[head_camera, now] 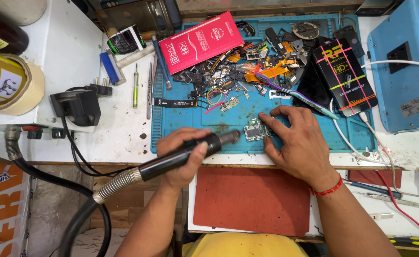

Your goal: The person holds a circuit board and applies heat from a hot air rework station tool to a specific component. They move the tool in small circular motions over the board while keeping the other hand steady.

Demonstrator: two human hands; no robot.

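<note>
Two hands work on the blue mat (309, 138): left hand (183, 159) grips the hot-air wand (190, 151); right hand (297, 140), fingers spread, presses the circuit board (254, 131).

Red packet (203, 41), toothbrush (295, 94), tape roll (10, 85)

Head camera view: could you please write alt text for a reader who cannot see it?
The left hand aims a black hot-air wand at a small green circuit board, which the right hand steadies on a blue mat strewn with phone parts.
</note>
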